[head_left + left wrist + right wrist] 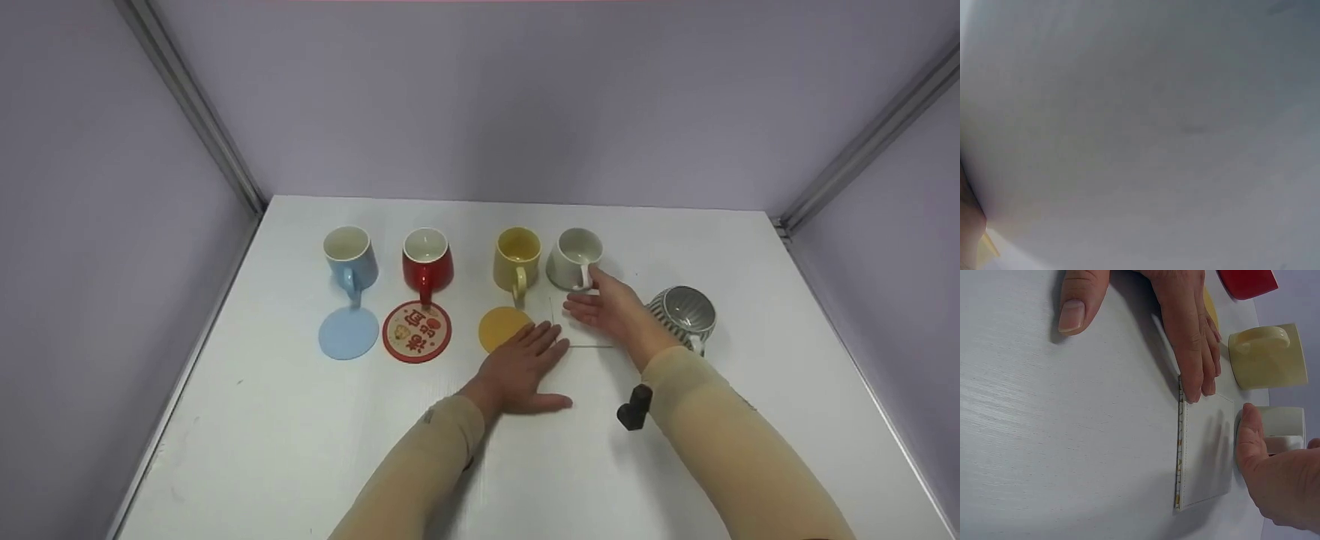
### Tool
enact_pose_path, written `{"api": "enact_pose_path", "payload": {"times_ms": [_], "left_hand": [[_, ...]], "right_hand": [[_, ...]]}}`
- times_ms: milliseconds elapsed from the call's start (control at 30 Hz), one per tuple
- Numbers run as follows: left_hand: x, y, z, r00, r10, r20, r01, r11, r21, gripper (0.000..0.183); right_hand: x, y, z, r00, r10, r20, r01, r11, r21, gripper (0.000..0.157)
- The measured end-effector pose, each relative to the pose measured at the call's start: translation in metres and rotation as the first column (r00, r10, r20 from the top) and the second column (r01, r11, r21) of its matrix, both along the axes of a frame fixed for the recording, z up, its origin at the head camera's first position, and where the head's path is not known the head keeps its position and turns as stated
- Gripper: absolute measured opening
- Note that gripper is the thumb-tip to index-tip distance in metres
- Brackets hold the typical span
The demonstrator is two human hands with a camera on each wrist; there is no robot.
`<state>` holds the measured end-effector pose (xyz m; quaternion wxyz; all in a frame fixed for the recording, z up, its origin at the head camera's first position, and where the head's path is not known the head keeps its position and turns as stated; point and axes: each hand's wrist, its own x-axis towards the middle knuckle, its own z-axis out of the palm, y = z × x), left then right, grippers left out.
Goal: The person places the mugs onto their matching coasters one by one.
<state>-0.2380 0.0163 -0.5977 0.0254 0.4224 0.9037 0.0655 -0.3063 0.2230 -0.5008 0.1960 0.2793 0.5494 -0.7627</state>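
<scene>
In the head view, my left hand [523, 373] lies with its fingers straight, fingertips touching the left edge of a white square coaster [589, 334]. In the right wrist view, that coaster [1207, 455] shows stitching and a patterned edge. Beside the handle of a white mug [574, 255] is my right hand [616, 309]. Its fingers extend left over the coaster, and its thumb is close to the handle, without a visible grip. A round yellow coaster [501, 327] is partly hidden by the left fingers. Behind it a yellow mug [517, 262] stands upright.
Farther left stand a red mug [427, 266] and a light blue mug [352, 262], with a red patterned coaster [417, 332] and a blue coaster [349, 333] before them. A striped mug [686, 315] is partly behind the right forearm. Walls enclose the white table [262, 435].
</scene>
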Motion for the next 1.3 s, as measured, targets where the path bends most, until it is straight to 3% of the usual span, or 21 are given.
{"api": "enact_pose_path", "payload": {"times_ms": [300, 900, 1300], "left_hand": [[0.0006, -0.0012, 0.0011, 1.0, 0.005, 0.008, -0.006, 1.0, 0.021, 0.103], [0.0015, -0.0019, 0.0013, 1.0, 0.007, -0.009, -0.007, 1.0, 0.025, 0.103], [0.0005, -0.0024, -0.0005, 1.0, -0.005, -0.02, 0.005, 1.0, 0.02, 0.103]], "right_hand": [[-0.0016, -0.0014, -0.0053, 0.999, -0.023, -0.028, 0.023, 1.0, -0.001, 0.04], [-0.0026, -0.0061, -0.0044, 0.998, 0.024, -0.058, -0.023, 1.0, 0.005, 0.053], [-0.0045, -0.0064, -0.0033, 0.998, 0.052, -0.042, -0.047, 0.992, 0.121, 0.039]]}}
